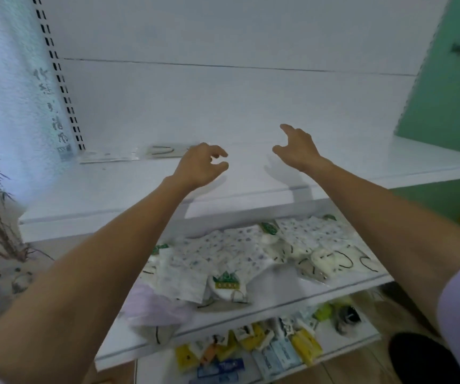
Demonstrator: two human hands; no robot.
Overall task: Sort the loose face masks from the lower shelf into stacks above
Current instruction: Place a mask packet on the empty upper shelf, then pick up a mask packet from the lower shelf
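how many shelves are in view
3: the upper shelf below the left hand and right hand; the middle shelf holding the loose face masks; the bottom shelf with yellow and blue packets. Others may lie out of frame.

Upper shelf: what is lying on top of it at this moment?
A few flat packaged masks lie at the back left of the upper shelf. The left hand hides their right end; how many cannot be told. The right hand hangs over bare shelf.
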